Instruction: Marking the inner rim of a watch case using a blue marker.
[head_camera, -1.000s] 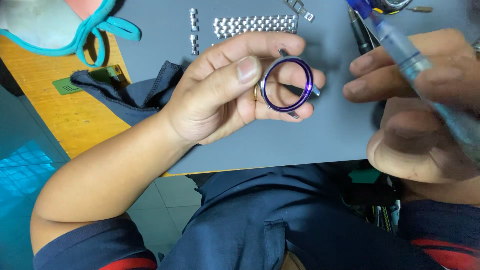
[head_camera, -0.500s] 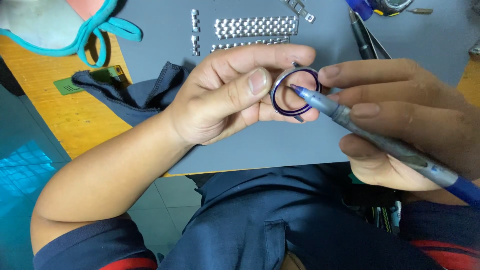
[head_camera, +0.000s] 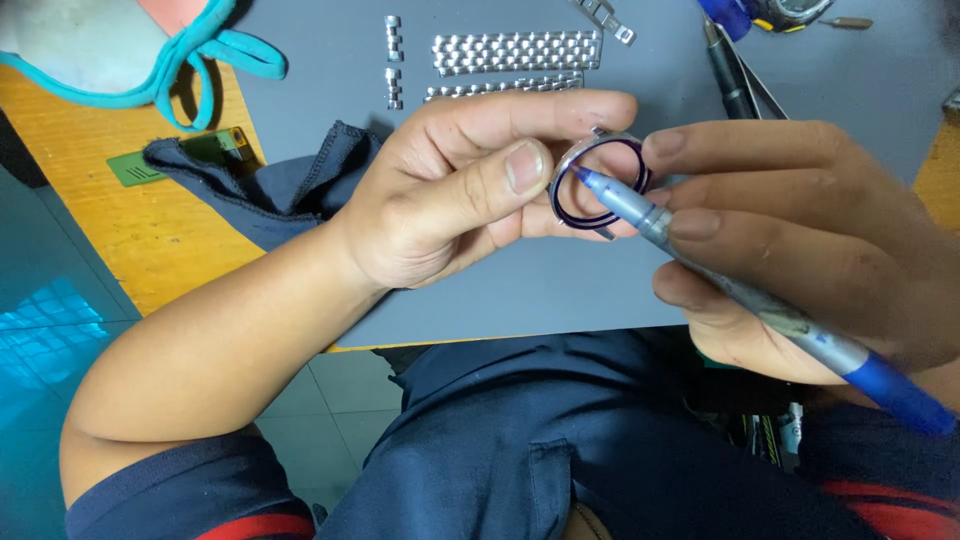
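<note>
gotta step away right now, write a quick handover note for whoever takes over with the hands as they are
Left hand: pinches the ring-shaped watch case between thumb and fingers, held above the grey mat.
Right hand: grips a blue-ended tool like a pen, its tip on the inner edge of the case.
Nearby: steel bracelet pieces and loose links lie at the far side of the mat; a dark cloth lies at its left edge.
Done: bracelet is off the case.
Left: work with the tip on the rim looks unfinished; the bracelet is not yet back on.
</note>
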